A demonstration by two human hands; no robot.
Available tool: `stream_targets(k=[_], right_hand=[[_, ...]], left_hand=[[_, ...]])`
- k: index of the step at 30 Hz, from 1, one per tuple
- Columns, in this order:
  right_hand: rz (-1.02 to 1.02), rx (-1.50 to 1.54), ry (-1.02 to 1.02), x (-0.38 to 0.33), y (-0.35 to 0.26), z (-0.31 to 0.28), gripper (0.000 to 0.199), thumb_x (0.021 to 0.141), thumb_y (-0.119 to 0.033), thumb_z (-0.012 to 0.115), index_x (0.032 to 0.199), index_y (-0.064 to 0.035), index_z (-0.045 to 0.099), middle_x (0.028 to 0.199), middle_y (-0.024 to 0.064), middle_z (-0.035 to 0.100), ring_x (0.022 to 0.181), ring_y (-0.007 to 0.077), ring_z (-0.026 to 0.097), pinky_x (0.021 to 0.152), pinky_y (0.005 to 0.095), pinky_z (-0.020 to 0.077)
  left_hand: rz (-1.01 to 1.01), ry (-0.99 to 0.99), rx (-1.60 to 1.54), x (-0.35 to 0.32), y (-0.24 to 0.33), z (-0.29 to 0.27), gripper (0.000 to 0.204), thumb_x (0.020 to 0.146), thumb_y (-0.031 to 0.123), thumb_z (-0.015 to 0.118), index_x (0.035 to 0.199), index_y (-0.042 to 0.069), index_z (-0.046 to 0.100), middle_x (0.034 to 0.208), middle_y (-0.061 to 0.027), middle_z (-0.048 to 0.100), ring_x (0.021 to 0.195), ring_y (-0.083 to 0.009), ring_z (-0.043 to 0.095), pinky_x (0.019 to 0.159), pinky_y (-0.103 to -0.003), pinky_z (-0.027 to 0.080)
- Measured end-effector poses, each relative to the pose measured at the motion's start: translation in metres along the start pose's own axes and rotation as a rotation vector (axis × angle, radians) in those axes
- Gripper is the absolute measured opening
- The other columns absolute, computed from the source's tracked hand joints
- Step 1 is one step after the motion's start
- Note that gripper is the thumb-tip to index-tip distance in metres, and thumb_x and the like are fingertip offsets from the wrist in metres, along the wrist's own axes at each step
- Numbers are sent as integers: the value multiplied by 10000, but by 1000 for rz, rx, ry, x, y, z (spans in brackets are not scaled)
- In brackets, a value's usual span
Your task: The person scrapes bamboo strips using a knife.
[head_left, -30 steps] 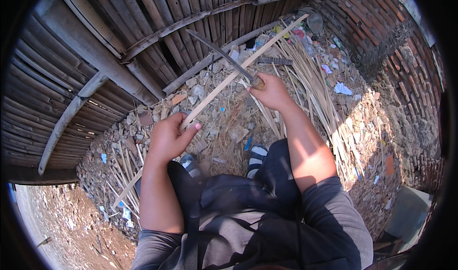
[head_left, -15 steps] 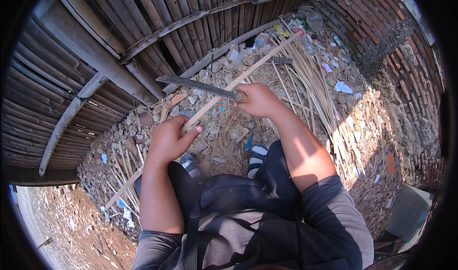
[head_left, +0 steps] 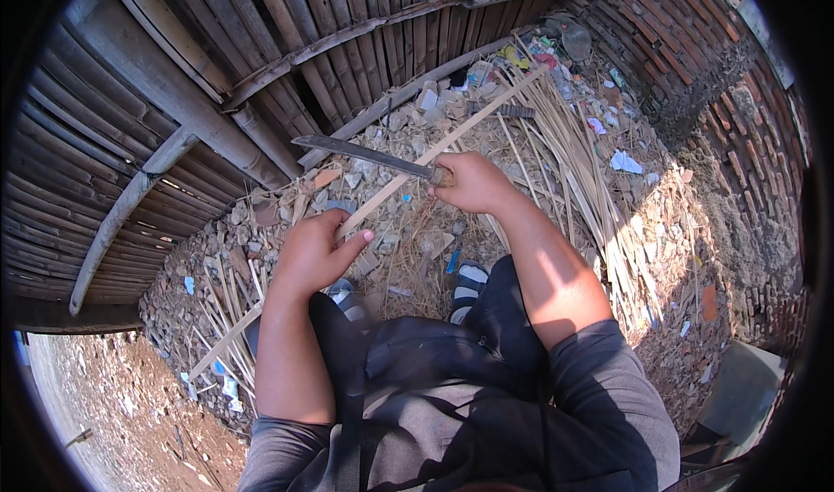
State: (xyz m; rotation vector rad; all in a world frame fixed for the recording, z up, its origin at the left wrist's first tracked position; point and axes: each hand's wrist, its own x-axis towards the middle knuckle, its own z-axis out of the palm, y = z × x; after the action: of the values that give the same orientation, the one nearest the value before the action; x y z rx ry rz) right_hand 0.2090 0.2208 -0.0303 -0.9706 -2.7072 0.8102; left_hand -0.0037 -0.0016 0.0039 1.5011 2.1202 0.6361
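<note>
My left hand [head_left: 314,250] is closed round a long, flat, pale bamboo strip [head_left: 382,199], with the thumb stretched along it. The strip slants from the lower left, past my left forearm, up to the far right. In my right hand [head_left: 473,182] is a machete [head_left: 365,155], gripped by its short wooden handle. Its dark blade points left and lies across the strip, a little beyond my left hand. Whether the edge bites into the strip I cannot tell.
A bundle of bamboo strips [head_left: 599,201] lies on the rubble at right, and several shorter strips [head_left: 228,305] lie at left. A bamboo wall [head_left: 365,66] stands ahead and a brick wall [head_left: 738,144] at right. My sandalled feet [head_left: 469,290] rest on stony ground with scattered litter.
The machete has shifted very slightly to the right, its tip tilting up a little. Both hands keep their grips, and the strip stays nearly where it was.
</note>
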Motion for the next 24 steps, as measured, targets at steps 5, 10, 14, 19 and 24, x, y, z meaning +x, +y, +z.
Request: stream_targets(k=[5, 10, 14, 19, 24], right_hand=[[54, -33, -84, 3, 0, -2, 457, 818, -333, 815, 1192, -89, 719, 1069, 218, 731, 1043, 405, 697, 888, 489, 554], [36, -47, -72, 4, 0, 1, 454, 825, -339, 810, 1192, -87, 717, 1068, 212, 734, 1041, 406, 697, 890, 491, 552], [-13, -35, -29, 3, 6, 6, 478, 804, -320, 834, 1174, -42, 715, 972, 245, 722, 963, 433, 698, 848, 487, 549], [31, -74, -90, 5, 4, 7, 457, 831, -361, 803, 1184, -84, 715, 1059, 206, 733, 1051, 408, 691, 898, 505, 548], [45, -82, -120, 6, 2, 7, 418, 821, -340, 812, 1130, -73, 718, 1039, 207, 730, 1043, 411, 688, 884, 514, 543]], left_hand=[[-8, -10, -5, 0, 2, 1, 458, 904, 432, 783, 1060, 4, 736, 731, -174, 679, 676, -322, 685, 664, -424, 523], [-7, -4, -3, -1, 2, 0, 474, 898, 464, 773, 1024, 9, 732, 715, -179, 675, 693, -364, 692, 672, -456, 532], [-1, -4, 6, 0, 4, 1, 484, 892, 484, 765, 988, 11, 729, 709, -189, 676, 725, -407, 703, 692, -488, 545], [3, -15, 25, 0, 1, 1, 480, 896, 461, 776, 1028, 2, 732, 735, -196, 676, 696, -365, 689, 677, -449, 526], [7, -20, 45, 0, 1, 3, 484, 896, 462, 771, 1036, 1, 734, 763, -213, 688, 738, -397, 703, 704, -464, 539]])
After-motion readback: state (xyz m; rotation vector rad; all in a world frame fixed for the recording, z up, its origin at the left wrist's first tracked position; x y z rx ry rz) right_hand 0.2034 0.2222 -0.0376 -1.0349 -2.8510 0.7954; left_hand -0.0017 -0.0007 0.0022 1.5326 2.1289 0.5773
